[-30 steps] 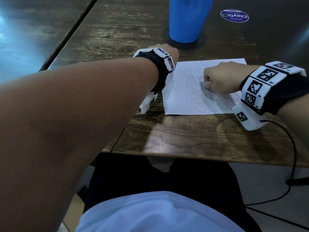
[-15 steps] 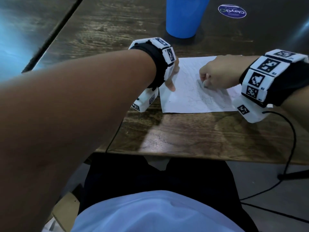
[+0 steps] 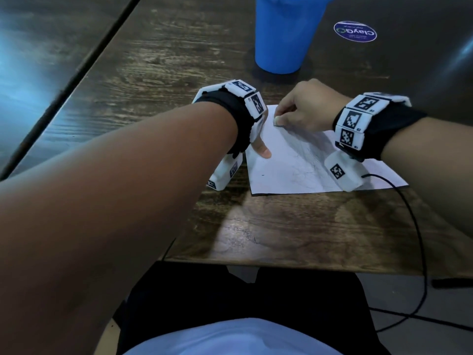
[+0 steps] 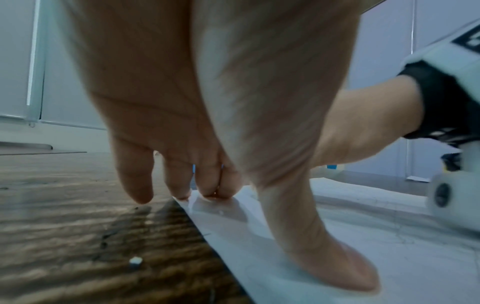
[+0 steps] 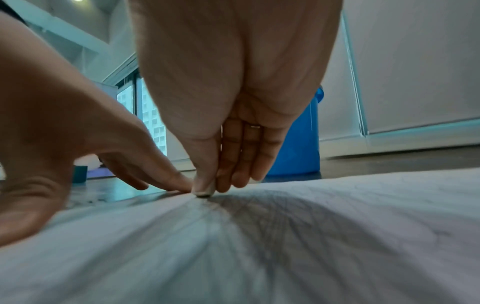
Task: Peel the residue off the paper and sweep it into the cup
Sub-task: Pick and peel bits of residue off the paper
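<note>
**Both hands on the paper's far-left corner**

I see the white scribbled sheet of paper lying flat on the dark wooden table, centre of frame. My left hand presses straight fingertips and thumb onto its left edge. My right hand pinches thumb against fingers at the upper-left corner. The blue plastic cup stands top centre, apart.

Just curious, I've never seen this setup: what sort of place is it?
Probably an office or meeting room: a dark wooden table, tall windows facing a high-rise, and plain white walls.
</note>
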